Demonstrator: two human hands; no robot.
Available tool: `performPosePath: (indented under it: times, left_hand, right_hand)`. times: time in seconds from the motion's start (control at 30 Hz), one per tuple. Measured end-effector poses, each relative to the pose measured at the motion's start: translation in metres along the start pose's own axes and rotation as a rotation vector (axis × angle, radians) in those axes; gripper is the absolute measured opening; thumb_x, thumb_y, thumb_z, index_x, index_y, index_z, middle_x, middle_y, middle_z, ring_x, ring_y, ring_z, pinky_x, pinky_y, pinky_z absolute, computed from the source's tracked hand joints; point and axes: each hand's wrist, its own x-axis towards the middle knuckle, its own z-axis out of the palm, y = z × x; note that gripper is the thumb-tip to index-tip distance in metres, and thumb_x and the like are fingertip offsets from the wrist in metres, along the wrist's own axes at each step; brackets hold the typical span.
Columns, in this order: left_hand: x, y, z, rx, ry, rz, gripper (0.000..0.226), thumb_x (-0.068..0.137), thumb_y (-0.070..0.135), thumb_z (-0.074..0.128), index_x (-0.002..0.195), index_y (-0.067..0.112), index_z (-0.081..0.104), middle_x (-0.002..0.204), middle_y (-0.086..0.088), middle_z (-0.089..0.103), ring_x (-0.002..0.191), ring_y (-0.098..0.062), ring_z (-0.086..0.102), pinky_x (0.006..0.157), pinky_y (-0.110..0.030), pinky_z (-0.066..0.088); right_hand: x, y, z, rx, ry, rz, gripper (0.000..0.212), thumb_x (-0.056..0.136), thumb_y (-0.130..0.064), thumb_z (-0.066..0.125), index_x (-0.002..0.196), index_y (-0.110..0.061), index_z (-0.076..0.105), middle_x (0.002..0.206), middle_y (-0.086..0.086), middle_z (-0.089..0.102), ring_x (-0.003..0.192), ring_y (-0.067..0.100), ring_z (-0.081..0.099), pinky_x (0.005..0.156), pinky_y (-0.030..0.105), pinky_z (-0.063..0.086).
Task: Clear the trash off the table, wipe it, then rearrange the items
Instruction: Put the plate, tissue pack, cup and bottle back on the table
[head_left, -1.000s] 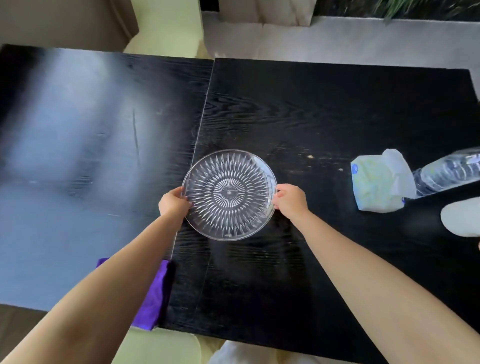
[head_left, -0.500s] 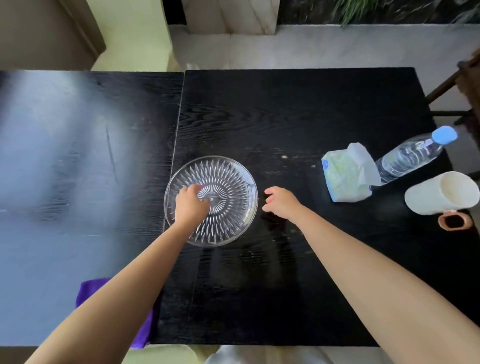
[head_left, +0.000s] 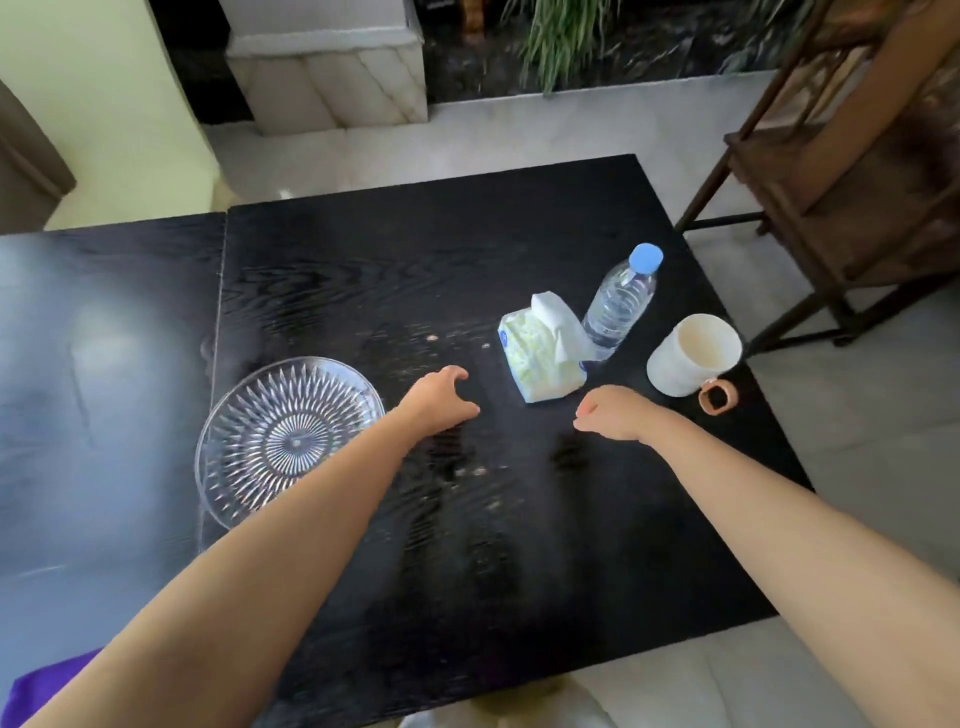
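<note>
A clear cut-glass plate lies flat on the black table, near the seam at the left. My left hand hovers to the plate's right with curled fingers, holding nothing. My right hand is loosely curled and empty, just below a pack of tissues. Behind the pack stands a water bottle with a blue cap. A white mug with a tan handle lies on its side at the right edge. Pale crumbs dot the table around my hands.
A purple cloth shows at the table's near left corner, partly behind my left arm. A wooden chair stands beyond the table's right side. A pale stone block and plants are past the far edge.
Both hands let go of the glass plate and moved right toward the tissue pack. My view swung right, bringing the bottle, mug and chair into sight.
</note>
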Motion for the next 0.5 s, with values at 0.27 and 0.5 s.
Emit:
performPosePath:
  times: [0.27, 0.5]
  left_hand:
    - [0.033, 0.086, 0.055, -0.067, 0.023, 0.016, 0.069, 0.083, 0.024, 0.063, 0.145, 0.019, 0.032, 0.140, -0.015, 0.045, 0.127, -0.030, 0.046, 0.099, -0.033, 0.038]
    - [0.067, 0.111, 0.085, -0.261, 0.230, -0.366, 0.062, 0.084, 0.027, 0.062, 0.135, 0.008, 0.032, 0.137, -0.018, 0.037, 0.123, -0.037, 0.046, 0.099, -0.042, 0.041]
  right_hand:
    - [-0.026, 0.099, -0.022, 0.106, 0.684, 0.070, 0.024, 0.092, -0.014, 0.049, 0.112, -0.004, 0.057, 0.113, 0.016, 0.062, 0.101, 0.039, 0.059, 0.081, 0.042, 0.048]
    - [-0.005, 0.152, -0.016, 0.315, 0.768, 0.239, 0.037, 0.090, -0.029, 0.060, 0.108, 0.000, 0.047, 0.117, 0.019, 0.052, 0.093, 0.036, 0.059, 0.063, 0.034, 0.039]
